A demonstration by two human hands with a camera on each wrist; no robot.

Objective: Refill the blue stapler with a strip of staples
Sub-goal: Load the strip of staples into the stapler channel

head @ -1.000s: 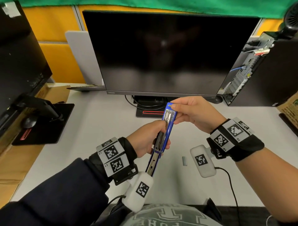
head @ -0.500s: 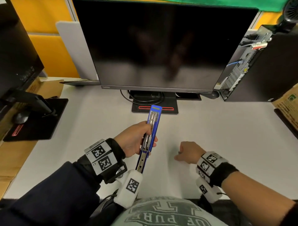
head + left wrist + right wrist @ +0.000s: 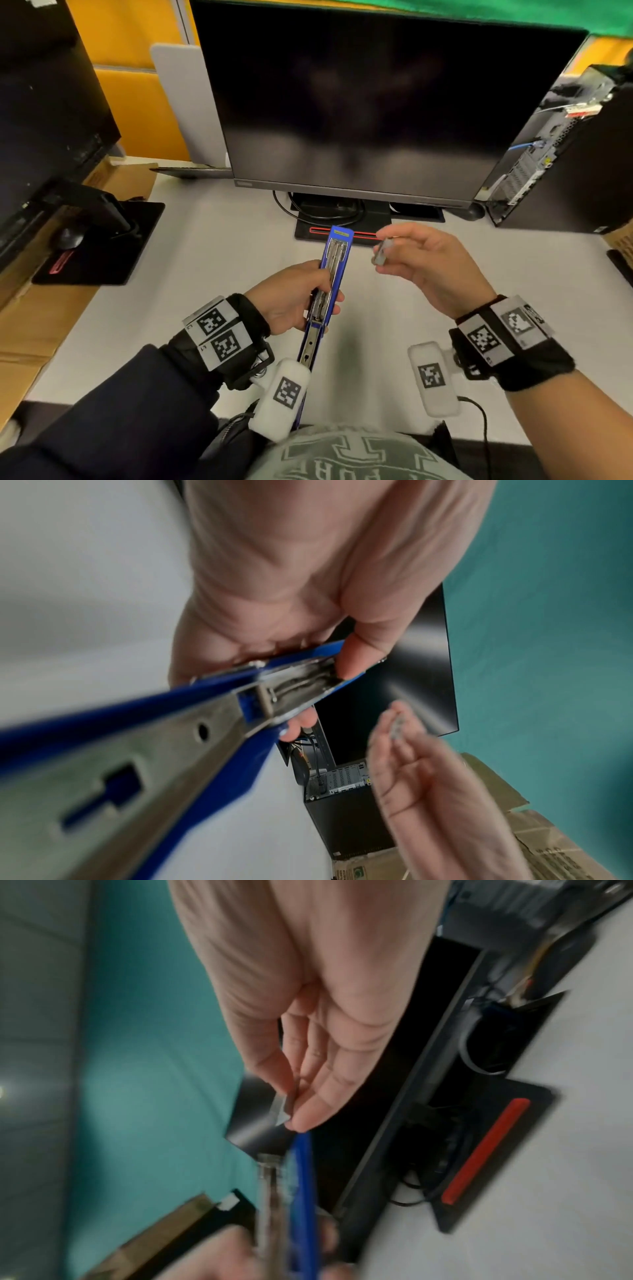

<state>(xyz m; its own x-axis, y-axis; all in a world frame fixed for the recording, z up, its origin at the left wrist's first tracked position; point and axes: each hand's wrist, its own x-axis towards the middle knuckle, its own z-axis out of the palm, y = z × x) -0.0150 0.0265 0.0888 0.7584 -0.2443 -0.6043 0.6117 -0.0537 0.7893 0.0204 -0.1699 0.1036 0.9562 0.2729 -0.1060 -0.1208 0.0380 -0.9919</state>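
The blue stapler (image 3: 334, 267) is swung fully open into one long line, its metal channel facing up. My left hand (image 3: 294, 299) grips it around the middle, above the white desk (image 3: 219, 260). In the left wrist view the stapler (image 3: 171, 731) runs from lower left up to my thumb. My right hand (image 3: 419, 262) is just right of the stapler's far end and pinches a short grey strip of staples (image 3: 382, 251) between thumb and fingers. The strip of staples (image 3: 282, 1110) is blurred in the right wrist view, close above the stapler (image 3: 301, 1191).
A black monitor (image 3: 376, 102) stands behind the hands, its stand (image 3: 342, 222) and cables right past the stapler tip. A computer tower (image 3: 565, 154) is at the right, a second monitor (image 3: 44, 120) and black pad (image 3: 102, 246) at the left, cardboard (image 3: 34, 325) along the left edge.
My right hand let go of the stapler's tip, went down to the desk, and has come back up holding the staple strip. The left hand kept hold of the open stapler.
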